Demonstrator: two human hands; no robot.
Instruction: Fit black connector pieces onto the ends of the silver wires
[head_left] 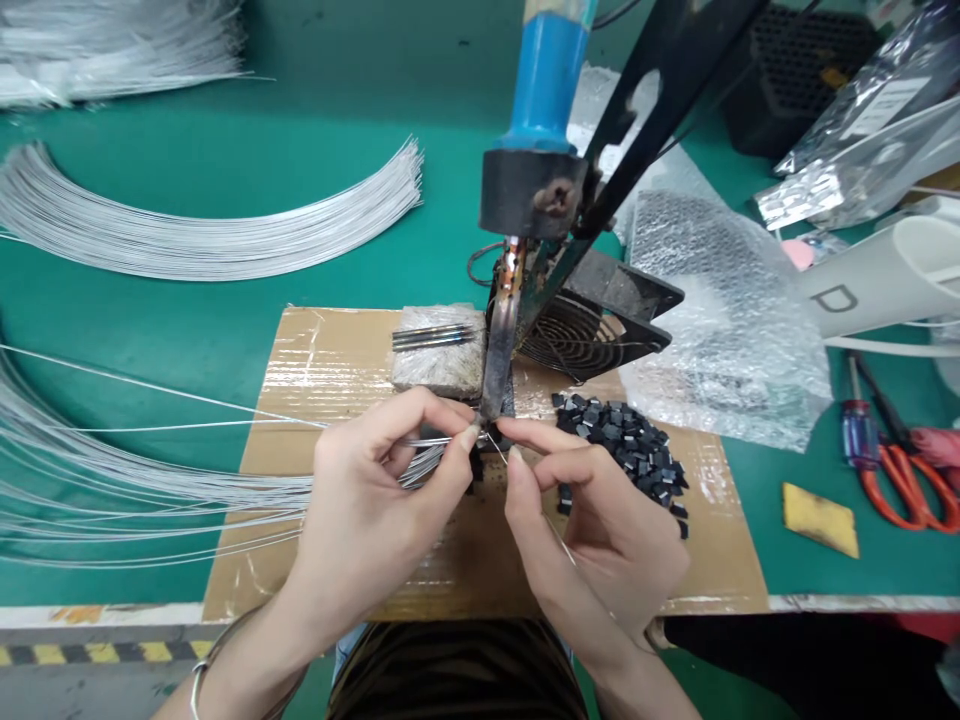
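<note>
Pinching with thumb and fingertips closed together, the left hand (382,505) holds a wire (431,441) end just under the tip of the iron (499,365); finer detail there is too small to tell. Also closed to a pinch, the right hand (596,535) grips a thin strand (498,449) angled up toward that tip. Black parts (619,445) lie heaped beyond it on the cardboard (720,560), near the fan (577,335).
</note>
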